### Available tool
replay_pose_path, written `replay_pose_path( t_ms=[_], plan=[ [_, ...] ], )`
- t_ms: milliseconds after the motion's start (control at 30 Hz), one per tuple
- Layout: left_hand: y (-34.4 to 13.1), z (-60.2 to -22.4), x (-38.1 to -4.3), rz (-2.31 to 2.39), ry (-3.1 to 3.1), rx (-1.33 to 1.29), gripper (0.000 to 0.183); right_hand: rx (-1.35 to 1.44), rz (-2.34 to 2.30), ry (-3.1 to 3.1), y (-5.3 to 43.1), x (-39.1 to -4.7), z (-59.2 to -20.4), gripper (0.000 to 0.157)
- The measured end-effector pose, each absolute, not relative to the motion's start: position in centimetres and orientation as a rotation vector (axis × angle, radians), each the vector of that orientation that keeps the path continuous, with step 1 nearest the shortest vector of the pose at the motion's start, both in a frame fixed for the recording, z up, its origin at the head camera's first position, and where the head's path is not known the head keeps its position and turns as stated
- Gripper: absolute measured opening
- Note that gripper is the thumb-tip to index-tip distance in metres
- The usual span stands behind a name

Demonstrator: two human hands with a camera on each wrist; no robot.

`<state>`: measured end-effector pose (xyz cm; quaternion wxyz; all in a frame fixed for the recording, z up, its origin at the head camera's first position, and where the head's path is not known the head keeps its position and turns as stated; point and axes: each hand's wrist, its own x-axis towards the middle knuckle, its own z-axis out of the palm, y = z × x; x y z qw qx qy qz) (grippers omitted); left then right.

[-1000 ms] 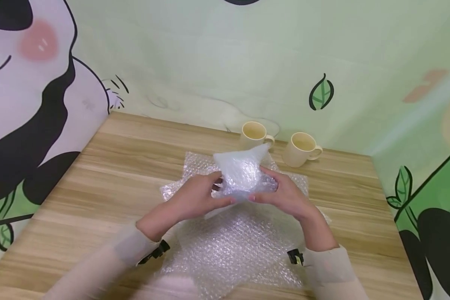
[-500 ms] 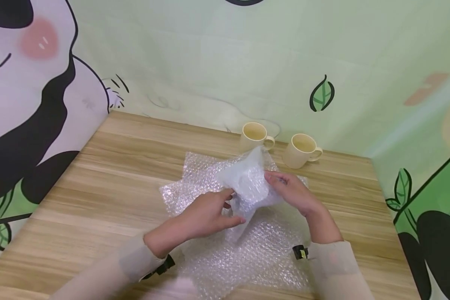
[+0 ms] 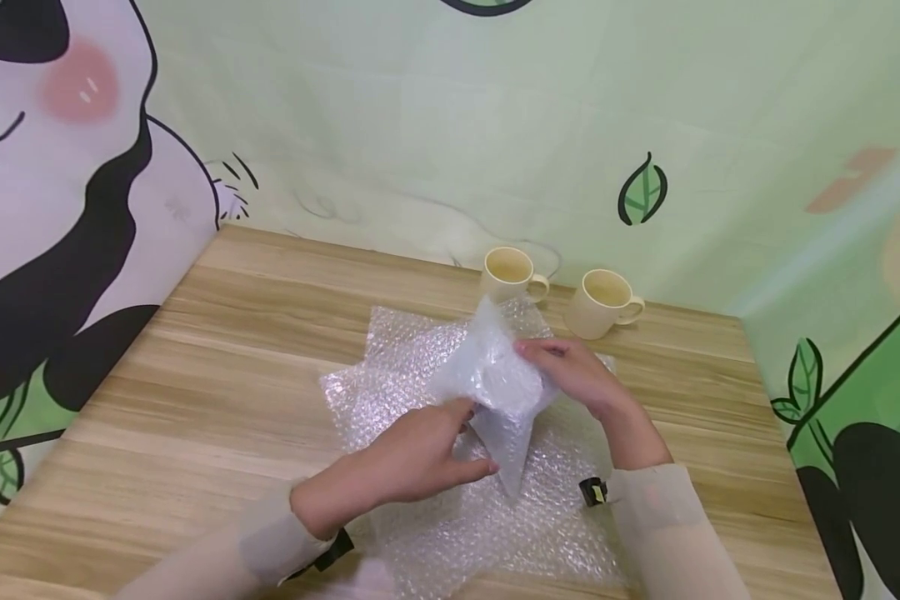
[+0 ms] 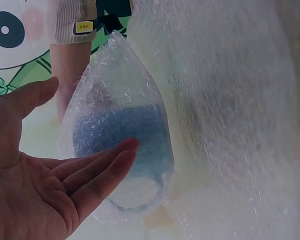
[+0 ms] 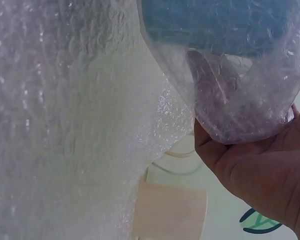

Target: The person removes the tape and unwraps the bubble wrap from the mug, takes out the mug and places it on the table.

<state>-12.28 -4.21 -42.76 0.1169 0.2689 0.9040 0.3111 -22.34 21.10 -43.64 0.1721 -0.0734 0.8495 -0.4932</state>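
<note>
A blue mug (image 4: 107,125) shows through its bubble wrap in the left wrist view, its ring-shaped handle below the body. In the head view this wrapped bundle (image 3: 506,379) is held tilted above flat bubble wrap sheets (image 3: 427,537), with pointed wrap corners sticking out. My right hand (image 3: 581,379) grips the bundle's right side, fingers curled round the wrap. At its left side, my left hand (image 3: 408,454) touches the wrap with fairly straight fingers, the thumb held apart.
Two cream mugs, one left (image 3: 506,271) and one right (image 3: 603,302), stand near the wooden table's (image 3: 270,333) back edge. A green wall (image 3: 382,133) with cartoon prints rises directly behind them.
The wrapped mug has been turned between my hands, so one wrap corner now points toward me. My left hand has moved nearer and its fingers have loosened; the right hand keeps its side.
</note>
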Motion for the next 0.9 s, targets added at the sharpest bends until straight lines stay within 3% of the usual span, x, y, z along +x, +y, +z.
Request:
replay_pose_path(
  t_ms=[567, 900],
  plan=[
    [-3.3, -42.9, -11.3, 0.773, 2.643, 0.845, 0.078, -0.334, -1.361, 2.392, 20.5, -23.6, -44.1, 0.036],
    [-3.0, -43.6, -11.2, 0.701, 2.633, 0.861, 0.072, -0.400, -1.355, 2.319, 19.9, -24.5, -45.4, 0.031]
  ],
)
